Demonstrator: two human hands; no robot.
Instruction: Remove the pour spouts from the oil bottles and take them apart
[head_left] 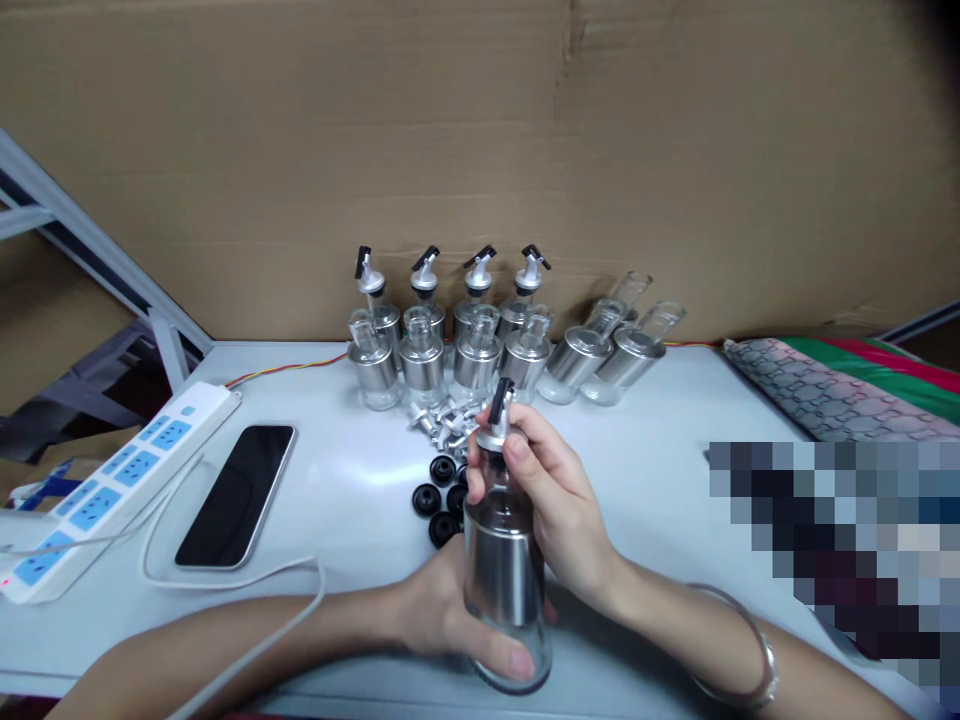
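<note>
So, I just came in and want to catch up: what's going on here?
A person is holding a bottle with both hands: the left hand around its lower part, the right hand around its neck and spout. Farther back, four spouted bottles stand behind a row of spoutless bottles. Small silver parts and black round pieces lie on the table.

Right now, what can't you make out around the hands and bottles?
All in the head view:
Left hand: most fingers hidden behind the held bottle.
Black caps: count unclear; the held bottle covers part of the group.
Silver spouts: too jumbled to count; the right hand is in front.
Rear bottles: lower parts hidden by front bottles.
</note>
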